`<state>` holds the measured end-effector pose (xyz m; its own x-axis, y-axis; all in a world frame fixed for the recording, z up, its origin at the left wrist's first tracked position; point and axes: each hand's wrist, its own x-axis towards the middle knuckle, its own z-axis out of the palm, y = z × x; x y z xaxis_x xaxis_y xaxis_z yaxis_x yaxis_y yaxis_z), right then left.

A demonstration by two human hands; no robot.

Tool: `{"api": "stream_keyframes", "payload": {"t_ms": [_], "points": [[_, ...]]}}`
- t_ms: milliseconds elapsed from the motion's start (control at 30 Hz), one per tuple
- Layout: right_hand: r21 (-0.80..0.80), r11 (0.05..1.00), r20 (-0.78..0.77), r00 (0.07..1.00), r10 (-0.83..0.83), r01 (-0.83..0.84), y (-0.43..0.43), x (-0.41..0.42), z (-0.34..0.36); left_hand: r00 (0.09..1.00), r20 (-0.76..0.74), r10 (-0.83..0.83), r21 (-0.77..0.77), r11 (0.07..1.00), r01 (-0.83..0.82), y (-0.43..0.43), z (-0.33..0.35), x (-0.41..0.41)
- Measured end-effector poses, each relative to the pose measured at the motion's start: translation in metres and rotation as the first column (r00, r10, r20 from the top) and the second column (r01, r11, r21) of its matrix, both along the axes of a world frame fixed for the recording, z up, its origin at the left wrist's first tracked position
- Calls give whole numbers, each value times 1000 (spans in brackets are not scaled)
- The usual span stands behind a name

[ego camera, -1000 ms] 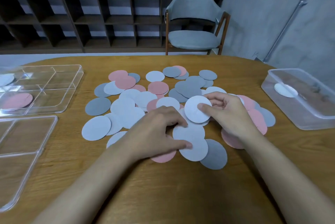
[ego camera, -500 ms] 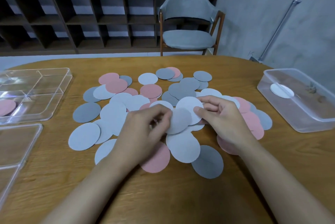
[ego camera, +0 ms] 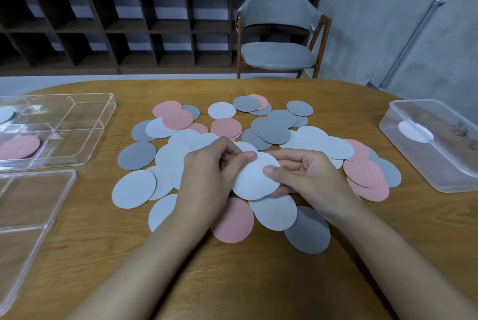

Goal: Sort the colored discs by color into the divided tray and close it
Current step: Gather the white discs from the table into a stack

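Several pink, dark grey and pale grey-white discs lie scattered and overlapping on the wooden table [ego camera: 258,281]. Both hands hold a pale white disc [ego camera: 254,177] just above the pile's middle. My left hand [ego camera: 209,177] pinches its left edge with thumb on top. My right hand [ego camera: 307,177] pinches its right edge, fingers underneath. The clear divided tray [ego camera: 85,138] sits at the far left, with a pink disc [ego camera: 19,147] in one compartment and a white disc [ego camera: 5,115] in another. Its clear lid [ego camera: 33,216] lies in front of it.
A clear plastic box [ego camera: 439,172] with a white disc [ego camera: 415,132] inside stands at the right edge. A grey chair [ego camera: 279,35] and a dark shelf unit [ego camera: 116,27] are behind the table. Bare wood shows along the table's near side.
The left hand lifted a pale disc off the pile and brought it to the right hand's disc. Both hands now hold white discs together, raised slightly toward me.
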<state>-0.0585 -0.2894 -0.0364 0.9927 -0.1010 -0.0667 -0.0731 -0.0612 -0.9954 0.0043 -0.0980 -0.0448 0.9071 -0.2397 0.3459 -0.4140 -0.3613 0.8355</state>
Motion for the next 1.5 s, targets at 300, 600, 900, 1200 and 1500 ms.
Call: {"api": "stream_keyframes", "payload": {"t_ms": [300,600,900,1200,1500], "points": [[-17,997,4,997,-79,79,-4,2,-2,926,-369,-82,-202,979,7,6,9,0],[-86,996,16,999,-34,35,-10,-1,-2,991,109,-75,101,993,64,0,0,-6],[-3,981,6,981,-195,195,-23,0,-5,819,85,-568,513,730,453,5,-9,-13],[-35,991,49,991,-128,129,-21,-2,-4,901,282,-330,275,927,254,7,2,-17],[-95,995,-38,999,10,-14,-4,-3,-3,976,214,-31,234,972,-20,-3,-7,-1]]}}
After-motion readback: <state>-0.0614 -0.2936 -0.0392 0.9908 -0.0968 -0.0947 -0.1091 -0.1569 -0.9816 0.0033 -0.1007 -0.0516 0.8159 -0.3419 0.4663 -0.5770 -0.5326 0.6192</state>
